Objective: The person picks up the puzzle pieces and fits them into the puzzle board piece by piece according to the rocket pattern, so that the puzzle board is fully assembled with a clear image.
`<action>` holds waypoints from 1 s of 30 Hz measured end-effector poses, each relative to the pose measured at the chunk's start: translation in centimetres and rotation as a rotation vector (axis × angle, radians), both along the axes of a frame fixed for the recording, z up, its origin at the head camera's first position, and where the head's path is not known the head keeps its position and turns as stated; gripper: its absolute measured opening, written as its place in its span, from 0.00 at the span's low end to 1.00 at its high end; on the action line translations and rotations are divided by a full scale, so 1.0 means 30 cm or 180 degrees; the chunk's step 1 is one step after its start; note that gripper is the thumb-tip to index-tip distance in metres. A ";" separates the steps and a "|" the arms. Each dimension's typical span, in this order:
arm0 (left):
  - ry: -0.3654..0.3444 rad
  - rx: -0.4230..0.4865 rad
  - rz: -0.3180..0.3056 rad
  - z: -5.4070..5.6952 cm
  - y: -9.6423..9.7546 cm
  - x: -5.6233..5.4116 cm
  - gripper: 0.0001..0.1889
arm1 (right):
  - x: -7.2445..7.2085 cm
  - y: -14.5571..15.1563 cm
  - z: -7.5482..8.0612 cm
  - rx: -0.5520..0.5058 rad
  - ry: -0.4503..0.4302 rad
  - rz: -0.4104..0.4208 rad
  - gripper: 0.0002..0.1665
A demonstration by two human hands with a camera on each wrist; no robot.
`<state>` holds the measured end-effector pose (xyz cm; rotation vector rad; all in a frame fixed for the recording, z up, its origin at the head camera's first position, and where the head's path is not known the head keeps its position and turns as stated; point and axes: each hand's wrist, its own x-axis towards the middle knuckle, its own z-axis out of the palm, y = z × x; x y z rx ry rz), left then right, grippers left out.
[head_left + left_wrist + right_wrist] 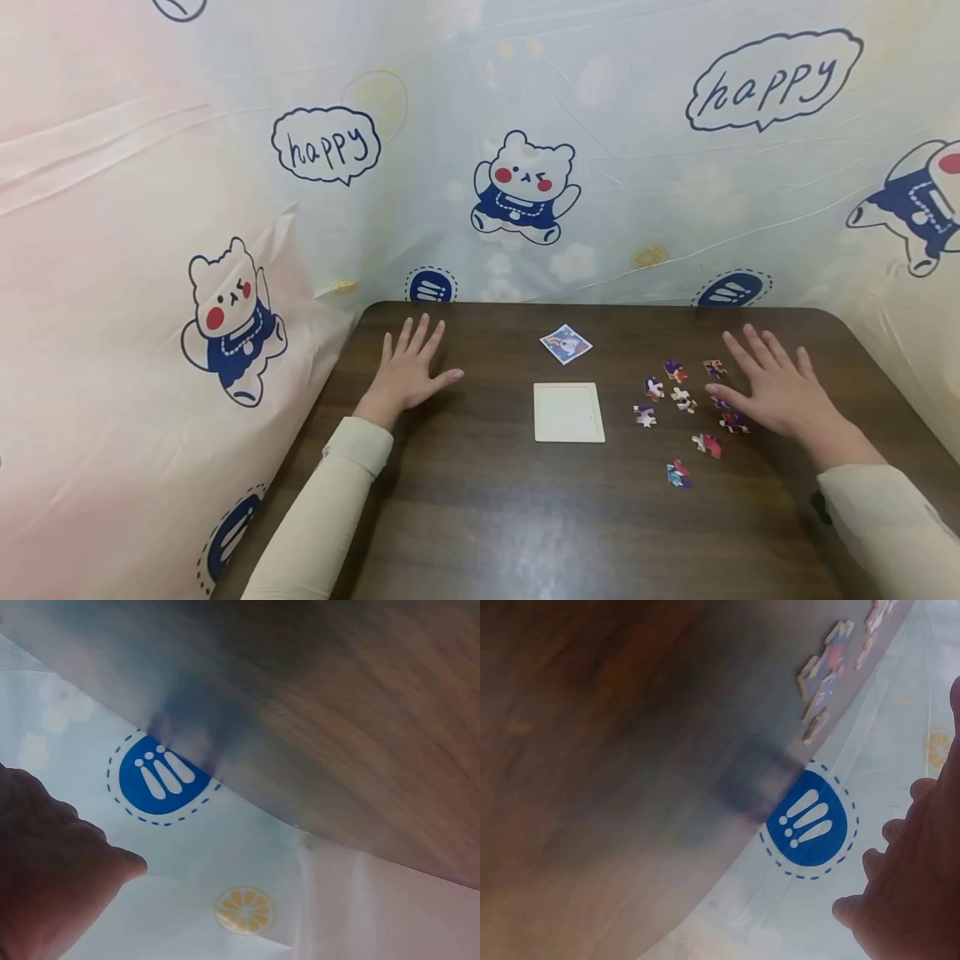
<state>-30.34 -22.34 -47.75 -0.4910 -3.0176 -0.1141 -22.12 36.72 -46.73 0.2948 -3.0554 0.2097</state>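
Observation:
My left hand [408,371] is spread out over the left side of the brown table, fingers straight and nothing held. On the right, my right hand [787,392] is spread the same way, its thumb overlapping some loose jigsaw pieces [682,400] in the head view. Several of these colourful pieces lie scattered beside it. A square cream puzzle frame [568,413] lies flat between the hands. Behind it is a small picture card [566,344], turned cornerwise. The left wrist view shows part of the left hand [60,870]; the right wrist view shows the right hand [919,862] at its edge.
The dark wood table [480,517] has rounded far corners. A pale curtain [420,208] printed with bears and the word "happy" hangs around its back and sides. A dark object [821,507] shows partly by the right cuff.

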 end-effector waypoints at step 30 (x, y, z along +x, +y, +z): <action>-0.0069 -0.0092 -0.0433 0.033 0.194 0.038 0.54 | -0.102 -0.144 0.044 -0.0066 0.0082 0.0374 0.56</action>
